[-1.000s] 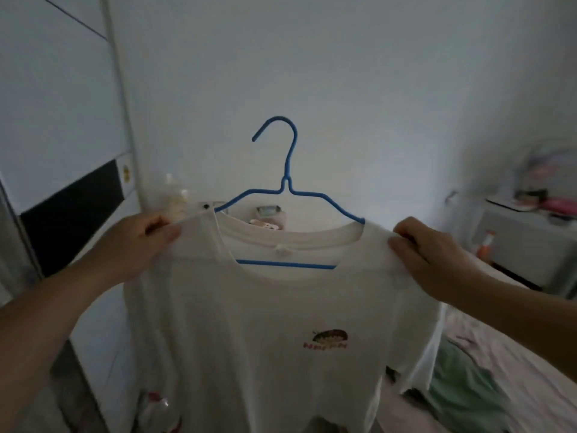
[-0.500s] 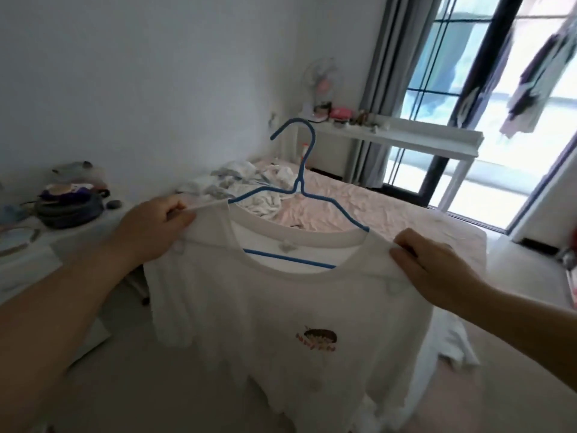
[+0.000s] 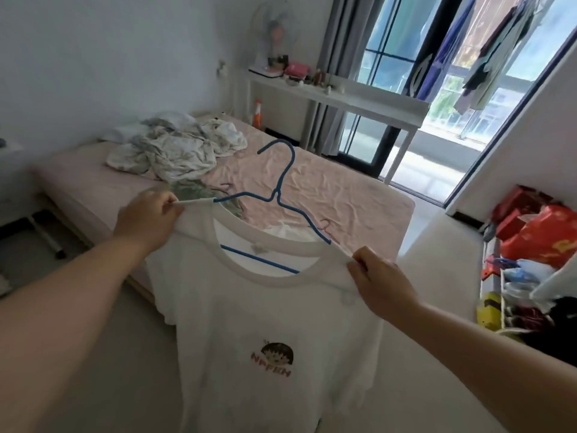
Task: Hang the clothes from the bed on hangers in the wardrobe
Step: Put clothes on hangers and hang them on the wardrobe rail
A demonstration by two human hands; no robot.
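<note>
Nearest you, at about 6 o'clock, the white T-shirt (image 3: 274, 323) with its small cartoon print hangs down in front of you, already threaded onto the blue wire hanger (image 3: 276, 195). Your left hand (image 3: 146, 218) at 10 o'clock has its fingers curled, pinching the shirt's shoulder together with the hanger's white-tipped end. Your right hand (image 3: 379, 281) at 3 o'clock grips the other shoulder, fingers folded over the cloth where the wire runs under it. The hook stands free above the collar, tilted toward 12 o'clock, caught on nothing.

So this garment looks dressed and ready — what is left for it is the trip to the rail, and no wardrobe shows in this view.

Beyond the shirt lies the bed (image 3: 343, 195) with its pink sheet. On it, at 11 o'clock, sits a crumpled heap of pale clothes (image 3: 175, 151), and a greenish garment (image 3: 203, 192) lies just behind your left hand. I judge the task is well short of finished — those pieces are not yet hung.

Further off at 12 to 1 o'clock stands a white desk (image 3: 359, 103) before the balcony door (image 3: 468, 89). At 3 o'clock a rack (image 3: 530, 260) holds red bags.
</note>
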